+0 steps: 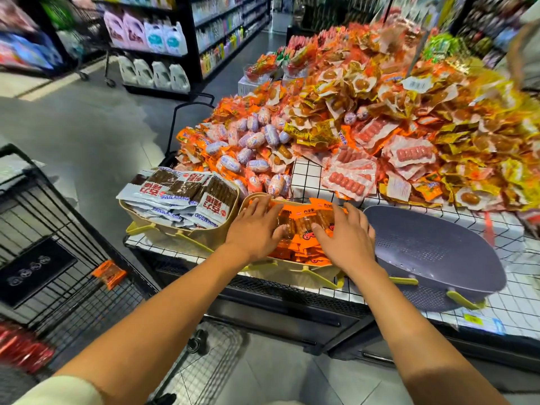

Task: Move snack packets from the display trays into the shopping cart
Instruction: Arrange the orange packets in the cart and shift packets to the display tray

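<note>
At the near edge of the display table, orange plastic snack packets with small sausages behind clear windows, heaped in a beige oval tray with yellow-green clip handles. On top of that heap, the left hand, palm down, fingers straight and slightly spread, thumb against the side of a packet. Opposite it, the right hand, also palm down, fingers loosely extended and a little apart, thumb touching the same packets. A few packets between the two hands, neither hand curled round any.

Just left of this tray and touching it, a second beige tray full of grey-white packets of brown sticks. Just right, a grey perforated oval basin with yellow-green clips on its near side. Under all three, a white cloth with a black grid. Behind them, a large loose heap of orange, yellow and white wrapped snacks.

To the left, below the table edge, a black wire shopping cart with one orange packet lying on its mesh. Farther back, dark shelves of white and pink detergent jugs.
</note>
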The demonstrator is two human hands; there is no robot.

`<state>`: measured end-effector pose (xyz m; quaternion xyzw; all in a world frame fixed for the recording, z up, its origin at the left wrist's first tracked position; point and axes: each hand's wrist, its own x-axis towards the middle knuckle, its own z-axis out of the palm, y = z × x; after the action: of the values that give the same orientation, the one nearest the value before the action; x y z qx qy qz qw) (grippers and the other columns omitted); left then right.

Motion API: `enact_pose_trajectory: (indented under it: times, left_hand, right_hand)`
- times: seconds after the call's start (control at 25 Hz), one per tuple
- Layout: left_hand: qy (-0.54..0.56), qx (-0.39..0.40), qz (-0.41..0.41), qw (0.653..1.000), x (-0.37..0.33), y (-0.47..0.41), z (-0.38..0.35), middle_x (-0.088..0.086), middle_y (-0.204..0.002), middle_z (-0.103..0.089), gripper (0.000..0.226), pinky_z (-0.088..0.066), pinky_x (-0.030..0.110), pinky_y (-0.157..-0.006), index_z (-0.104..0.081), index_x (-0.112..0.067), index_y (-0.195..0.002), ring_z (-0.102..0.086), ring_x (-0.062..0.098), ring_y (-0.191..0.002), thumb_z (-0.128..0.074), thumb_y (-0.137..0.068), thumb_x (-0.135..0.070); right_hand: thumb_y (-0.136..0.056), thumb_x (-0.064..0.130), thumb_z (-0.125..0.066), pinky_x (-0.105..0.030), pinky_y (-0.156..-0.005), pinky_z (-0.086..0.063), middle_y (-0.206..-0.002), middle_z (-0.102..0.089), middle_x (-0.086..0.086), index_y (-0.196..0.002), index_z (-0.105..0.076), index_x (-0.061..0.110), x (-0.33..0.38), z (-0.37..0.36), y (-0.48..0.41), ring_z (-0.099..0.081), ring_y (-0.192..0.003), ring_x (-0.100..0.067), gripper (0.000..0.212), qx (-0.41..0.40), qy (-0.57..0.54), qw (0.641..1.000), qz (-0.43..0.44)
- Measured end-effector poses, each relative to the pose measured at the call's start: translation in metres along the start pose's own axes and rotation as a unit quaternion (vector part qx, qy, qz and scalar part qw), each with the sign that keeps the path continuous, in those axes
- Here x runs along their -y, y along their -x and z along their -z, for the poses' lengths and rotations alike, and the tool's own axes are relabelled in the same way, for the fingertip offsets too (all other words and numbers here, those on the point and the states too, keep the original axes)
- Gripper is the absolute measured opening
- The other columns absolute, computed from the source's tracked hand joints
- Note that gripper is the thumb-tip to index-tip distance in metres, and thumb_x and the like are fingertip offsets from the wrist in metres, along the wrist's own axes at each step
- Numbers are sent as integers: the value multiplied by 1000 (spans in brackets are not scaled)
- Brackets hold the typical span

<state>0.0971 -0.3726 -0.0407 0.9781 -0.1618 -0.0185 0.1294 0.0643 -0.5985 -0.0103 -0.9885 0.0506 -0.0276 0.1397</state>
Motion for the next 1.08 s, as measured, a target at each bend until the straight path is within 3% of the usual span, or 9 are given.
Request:
enact_pose_trajectory:
  times: [0.08, 0.16, 0.32, 0.48, 0.68, 0.92, 1.08]
  left_hand:
    - [17, -70, -36, 997, 7, 20, 7, 5, -161, -38, 54, -43, 52, -111, -43, -27, -149, -38, 30, -145, -39, -102, -53]
    - [25, -116, -69, 991, 18, 46, 13, 2, -148, -52, 42, -51, 47, -101, -58, -24, -135, -51, 26, -132, -47, -99, -46]
    - [28, -129, -60, 989, 68, 115, 12, -1, -138, -58, 34, -50, 40, -93, -64, -25, -124, -56, 23, -123, -54, -94, -38]
    - [28, -82, 28, 996, 141, 200, -11, -1, -139, -57, 34, -53, 42, -93, -64, -25, -123, -57, 24, -122, -50, -96, -39]
    - [28, -33, 175, 984, 236, 327, -43, 0, -139, -54, 32, -52, 45, -95, -61, -23, -123, -55, 26, -123, -49, -99, -39]
    - [22, -17, 314, 949, 311, 415, -56, -2, -150, -49, 41, -38, 45, -112, -57, -28, -133, -47, 25, -136, -48, -96, -43]
    - [12, -29, 371, 928, 360, 437, -56, 2, -152, -48, 44, -29, 53, -120, -55, -30, -136, -38, 27, -145, -51, -95, -43]
  right_hand:
    - [-92, 53, -52, -51, -113, -33, -148, -44, 0, -139, -51, 30, 19, 5, 9, -32, -138, -25, 53, -52, -52, 996, 50]
    - [-91, 40, -58, -43, -105, -40, -128, -56, 7, -120, -64, 31, 47, 0, 25, -44, -124, -19, 31, -67, -112, 986, 107]
    - [-91, 29, -63, -34, -94, -44, -111, -59, 14, -101, -69, 32, 112, -40, 68, -50, -110, -11, 13, -5, -173, 967, 188]
    - [-89, 32, -63, -37, -92, -48, -107, -57, 16, -95, -62, 41, 166, -99, 100, -53, -105, -9, 11, 119, -183, 947, 237]
    - [-91, 35, -63, -35, -94, -50, -114, -55, 13, -102, -64, 40, 240, -169, 137, -58, -107, -9, 12, 251, -136, 923, 259]
    - [-93, 30, -65, -23, -89, -44, -112, -54, 10, -111, -69, 28, 336, -232, 154, -57, -101, -6, 18, 335, -82, 887, 308]
    - [-92, 26, -66, -25, -88, -42, -108, -56, 3, -108, -69, 22, 405, -275, 141, -57, -101, -13, 17, 371, -47, 865, 335]
